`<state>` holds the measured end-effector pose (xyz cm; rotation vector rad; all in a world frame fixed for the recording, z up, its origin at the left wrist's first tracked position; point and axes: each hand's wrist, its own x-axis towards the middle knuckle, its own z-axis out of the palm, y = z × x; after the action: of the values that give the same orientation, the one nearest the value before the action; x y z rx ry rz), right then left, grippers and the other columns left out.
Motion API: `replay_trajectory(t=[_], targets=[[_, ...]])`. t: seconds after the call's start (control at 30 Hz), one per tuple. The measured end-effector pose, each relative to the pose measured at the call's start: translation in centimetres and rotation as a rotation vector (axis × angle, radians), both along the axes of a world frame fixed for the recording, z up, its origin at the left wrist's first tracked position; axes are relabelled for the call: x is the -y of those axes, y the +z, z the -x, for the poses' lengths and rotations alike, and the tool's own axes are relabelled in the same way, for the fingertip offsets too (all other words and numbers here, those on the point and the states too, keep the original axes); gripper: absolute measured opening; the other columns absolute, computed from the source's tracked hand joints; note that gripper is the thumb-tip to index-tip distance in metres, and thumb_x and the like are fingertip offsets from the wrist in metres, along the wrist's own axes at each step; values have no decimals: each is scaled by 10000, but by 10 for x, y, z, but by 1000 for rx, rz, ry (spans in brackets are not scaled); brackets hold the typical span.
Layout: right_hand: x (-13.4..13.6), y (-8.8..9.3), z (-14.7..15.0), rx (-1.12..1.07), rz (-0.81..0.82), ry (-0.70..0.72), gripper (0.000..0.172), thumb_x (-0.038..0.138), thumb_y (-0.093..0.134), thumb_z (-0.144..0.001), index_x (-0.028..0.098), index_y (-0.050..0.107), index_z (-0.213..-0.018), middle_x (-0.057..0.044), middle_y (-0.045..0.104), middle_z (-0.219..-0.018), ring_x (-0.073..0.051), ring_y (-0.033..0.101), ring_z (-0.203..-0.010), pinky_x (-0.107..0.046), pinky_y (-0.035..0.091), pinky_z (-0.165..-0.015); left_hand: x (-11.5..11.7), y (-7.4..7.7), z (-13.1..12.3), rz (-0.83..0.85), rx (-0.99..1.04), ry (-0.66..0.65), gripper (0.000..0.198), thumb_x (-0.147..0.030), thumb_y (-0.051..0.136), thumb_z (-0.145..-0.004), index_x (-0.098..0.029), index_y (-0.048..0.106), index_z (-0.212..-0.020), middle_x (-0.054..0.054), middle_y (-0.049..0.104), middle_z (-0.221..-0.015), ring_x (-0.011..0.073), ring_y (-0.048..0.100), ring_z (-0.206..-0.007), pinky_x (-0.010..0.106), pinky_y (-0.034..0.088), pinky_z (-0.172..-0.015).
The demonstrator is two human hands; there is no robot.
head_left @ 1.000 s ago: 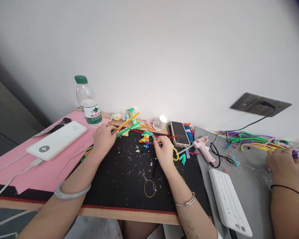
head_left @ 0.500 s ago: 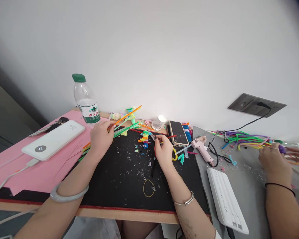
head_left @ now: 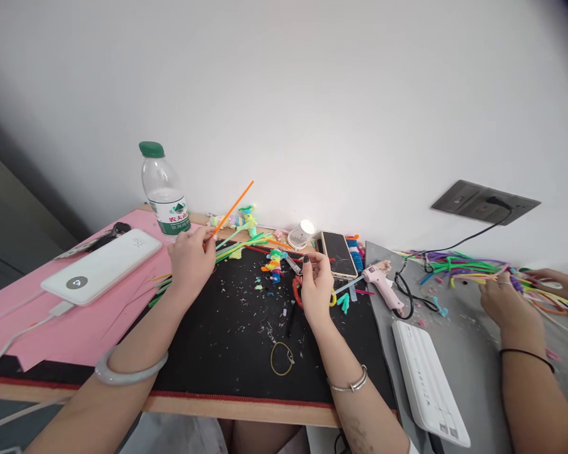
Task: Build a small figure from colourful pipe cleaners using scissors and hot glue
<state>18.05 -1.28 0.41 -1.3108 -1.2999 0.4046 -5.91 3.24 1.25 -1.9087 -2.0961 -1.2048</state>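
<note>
My left hand (head_left: 192, 257) is closed on an orange pipe cleaner (head_left: 234, 207), which points up to the right above the black mat. More pipe cleaners, green and yellow (head_left: 240, 247), lie beneath and beside this hand. My right hand (head_left: 317, 285) hovers over the mat with fingers loosely curled and somewhat apart; nothing shows in them. Just left of it lie red-handled scissors (head_left: 296, 291), partly covered by the hand. A small multicoloured pipe-cleaner figure (head_left: 275, 265) rests between my hands. Beyond my right hand is a teal pipe-cleaner piece (head_left: 343, 302).
A water bottle (head_left: 166, 195) and white power bank (head_left: 101, 265) stand left on pink paper (head_left: 137, 302). A paper cup (head_left: 301, 234), phone (head_left: 338, 254) and pink glue gun (head_left: 383, 287) are farther right. Another person's hands (head_left: 508, 302) handle pipe cleaners beside a second power bank (head_left: 428, 378).
The orange pipe cleaner has been drawn up and left, now standing steeper. My right hand has shifted slightly right, uncovering the red scissor handle. The other person's hands have moved among the pipe cleaners.
</note>
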Motion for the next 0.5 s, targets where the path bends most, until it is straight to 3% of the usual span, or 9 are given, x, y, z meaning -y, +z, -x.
replay_trajectory(t=[0.13, 0.3, 0.4, 0.5], targets=[[1, -1, 2, -16, -1, 22, 151, 311, 436, -913, 198, 529, -948, -42, 614, -828, -151, 544, -652, -268, 431, -613, 5, 3, -4, -96, 207, -125, 281, -317, 452, -874, -182, 619, -1056, 82, 694, -915, 239, 610, -900, 345, 447, -817], [1, -4, 4, -60, 59, 119, 191, 333, 389, -932, 209, 527, -886, 2, 601, -690, -118, 455, -508, -240, 366, -512, 12, 12, -13, -71, 587, -331, 228, -371, 559, -823, -196, 594, -966, 9, 652, -707, 168, 625, -665, 272, 466, -659], [-1, -6, 5, -66, 108, 218, 161, 313, 409, -911, 212, 530, -880, 19, 584, -633, -120, 447, -487, -237, 361, -501, 14, 15, -20, 89, 941, -494, 197, -383, 599, -797, -202, 554, -861, -20, 617, -636, 105, 519, -457, 245, 428, -507], [0, -5, 9, 25, 152, 387, 103, 268, 503, -844, 217, 545, -923, 30, 574, -626, -127, 476, -508, -240, 383, -521, 15, 12, -27, 283, 1238, -578, 212, -379, 623, -787, -189, 535, -819, 8, 666, -740, 94, 578, -521, 233, 477, -550]])
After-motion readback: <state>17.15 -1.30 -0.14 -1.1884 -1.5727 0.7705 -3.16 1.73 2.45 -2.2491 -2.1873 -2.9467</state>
